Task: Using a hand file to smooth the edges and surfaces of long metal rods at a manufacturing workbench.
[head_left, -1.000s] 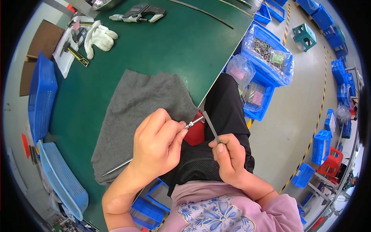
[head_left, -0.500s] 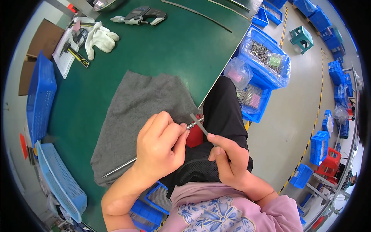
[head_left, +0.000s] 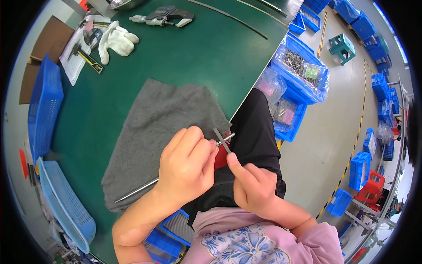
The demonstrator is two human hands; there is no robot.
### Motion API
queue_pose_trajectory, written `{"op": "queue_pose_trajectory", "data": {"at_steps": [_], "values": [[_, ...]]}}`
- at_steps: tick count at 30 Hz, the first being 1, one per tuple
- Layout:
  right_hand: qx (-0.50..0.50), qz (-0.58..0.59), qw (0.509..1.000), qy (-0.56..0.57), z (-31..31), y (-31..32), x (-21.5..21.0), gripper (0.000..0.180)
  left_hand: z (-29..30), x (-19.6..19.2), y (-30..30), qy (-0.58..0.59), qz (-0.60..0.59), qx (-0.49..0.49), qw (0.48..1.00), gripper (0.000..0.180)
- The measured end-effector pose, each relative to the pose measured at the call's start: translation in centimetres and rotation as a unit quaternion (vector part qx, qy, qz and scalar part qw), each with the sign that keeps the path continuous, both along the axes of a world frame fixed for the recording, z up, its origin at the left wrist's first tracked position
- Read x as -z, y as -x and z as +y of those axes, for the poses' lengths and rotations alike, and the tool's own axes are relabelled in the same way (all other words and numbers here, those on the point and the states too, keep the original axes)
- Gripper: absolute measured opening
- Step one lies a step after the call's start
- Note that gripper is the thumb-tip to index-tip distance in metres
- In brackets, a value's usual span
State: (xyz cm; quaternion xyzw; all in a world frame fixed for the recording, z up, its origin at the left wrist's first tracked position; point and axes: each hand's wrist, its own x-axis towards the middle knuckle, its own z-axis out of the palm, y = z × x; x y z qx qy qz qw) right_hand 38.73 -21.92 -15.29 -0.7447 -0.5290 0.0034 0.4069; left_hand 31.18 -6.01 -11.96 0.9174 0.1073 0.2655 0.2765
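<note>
My left hand [head_left: 187, 165] is closed round a slim metal rod [head_left: 136, 191]. The rod's long end slants over a grey cloth [head_left: 162, 114], and its short tip pokes out past my thumb and forefinger. In my right hand [head_left: 255, 187] is a narrow flat grey file [head_left: 221, 140], its forefinger stretched along the tool. The file crosses the rod's tip just in front of the left fingers. Its rear part is hidden inside the right hand.
A micrometer [head_left: 165, 16], a white glove [head_left: 118, 40] and a caliper [head_left: 88, 59] lie on the green tabletop [head_left: 184, 57]. Blue baskets [head_left: 46, 105] line the left edge. Blue bins [head_left: 318, 66] with metal parts stand beyond the right edge, near a green stool [head_left: 342, 48].
My right hand has moved left with the file, bringing its forefinger closer to the rod's tip. My left hand keeps its hold; the whole view has shifted slightly.
</note>
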Motion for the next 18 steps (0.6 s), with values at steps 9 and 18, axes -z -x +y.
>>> {"op": "queue_pose_trajectory", "data": {"at_steps": [9,18], "values": [[0.035,-0.071,0.996,-0.046,1.9,-0.5,1.2,0.053,0.0,0.1,0.0,-0.003,0.011,0.01,1.0,0.017],[0.014,-0.051,0.996,-0.068,2.7,-0.9,0.6,0.052,0.3,0.0,0.0,-0.002,0.013,0.019,1.0,0.017]]}}
